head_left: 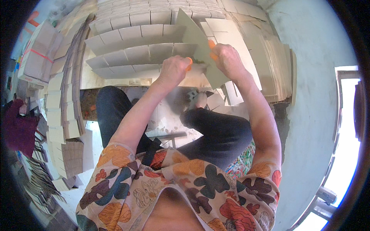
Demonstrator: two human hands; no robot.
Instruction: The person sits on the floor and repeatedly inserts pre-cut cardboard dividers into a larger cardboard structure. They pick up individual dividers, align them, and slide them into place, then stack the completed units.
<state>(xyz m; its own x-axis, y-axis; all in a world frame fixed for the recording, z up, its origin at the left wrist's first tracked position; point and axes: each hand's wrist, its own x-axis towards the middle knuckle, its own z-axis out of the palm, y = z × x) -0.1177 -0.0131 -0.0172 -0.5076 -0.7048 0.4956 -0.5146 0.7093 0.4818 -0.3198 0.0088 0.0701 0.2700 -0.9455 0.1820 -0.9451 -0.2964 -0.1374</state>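
A flat grey cardboard sheet (199, 48) stands tilted between my two hands, above the worktable. My right hand (230, 61) is closed at the sheet's right edge, gripping it, with orange covers on the fingers. To the left of the sheet, my left hand (174, 70) is closed, with an orange cover (189, 64) showing at a fingertip. What that hand holds, if anything, is hidden. Ahead of the left hand lie rows of slotted cardboard strips (133, 54), leaning in ranks. Under my right hand is a pale slotted cardboard piece (231, 34).
Stacked cardboard sheets (275, 65) stand at the right, beside a pale wall (314, 54). Long piles of cardboard strips (69, 84) line the left. A carton with a red strap (38, 54) sits at the far left. My legs (216, 133) are beneath the table's near edge.
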